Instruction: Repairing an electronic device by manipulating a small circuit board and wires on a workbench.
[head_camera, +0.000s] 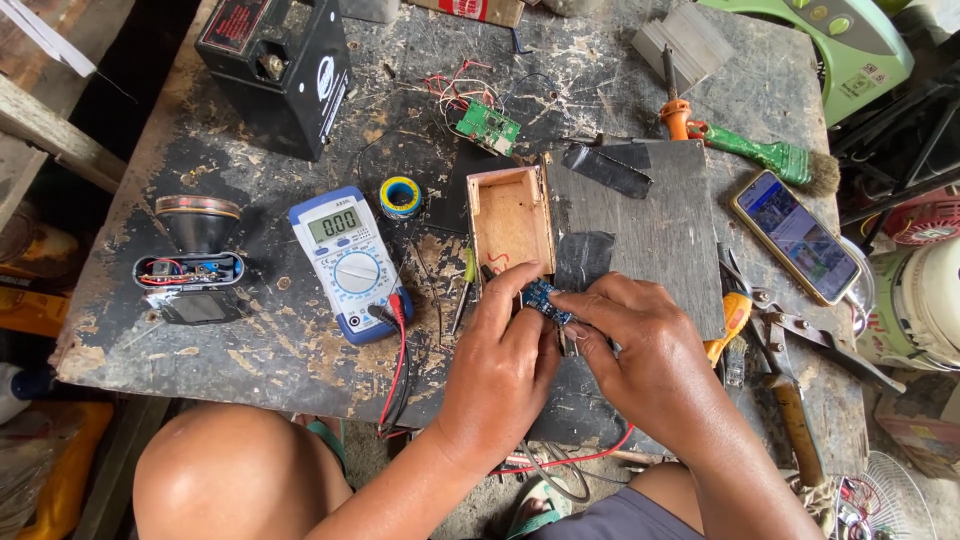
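A small blue circuit board (545, 300) is pinched between the fingertips of the left hand (500, 365) and the right hand (650, 345), just below an open wooden box (510, 220) on the worn workbench (250, 340). A blue multimeter (350, 262) is seen to the left, its leads trailing off the edge, and a phone (797, 236) to the right.

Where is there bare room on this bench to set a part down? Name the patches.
Bare bench shows below the open speaker housing and left of the multimeter. Another patch lies between the black battery box and the green circuit board. Crowded: around both hands holding the small blue board, and the right edge with phone and pliers.
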